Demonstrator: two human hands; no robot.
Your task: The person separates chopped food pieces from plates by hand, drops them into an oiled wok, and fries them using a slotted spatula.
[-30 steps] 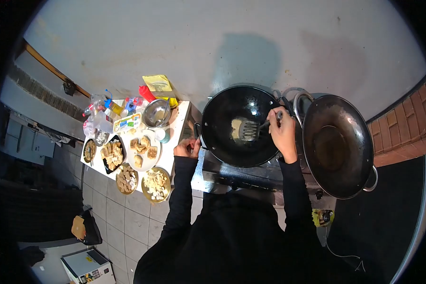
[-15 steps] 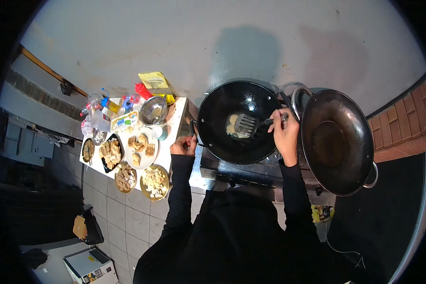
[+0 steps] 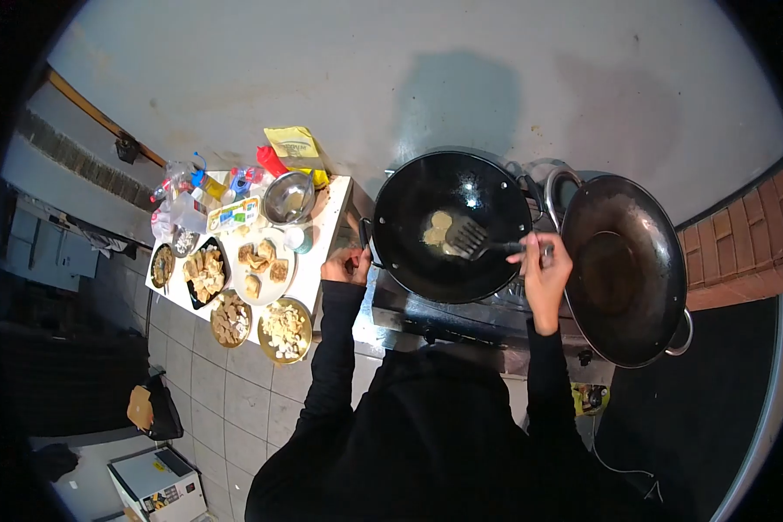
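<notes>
A black wok sits on the stove in front of me, with a few pale, flat pieces of food near its middle. My right hand is closed around the handle of a black slotted spatula; its head is inside the wok, at the right edge of the food. At the wok's left side, my left hand has its fingers curled at the wok's loop handle. A second, larger wok with metal loop handles stands to the right of my right hand.
Left of the stove, a white table bears a plate of browned pieces, a bowl of pale cubes, a black tray of food, a metal bowl and several bottles. A wall rises behind the stove.
My right hand has moved right and slightly down with the spatula, whose head has shifted right, exposing more of the food. My left hand stays at the wok handle.
</notes>
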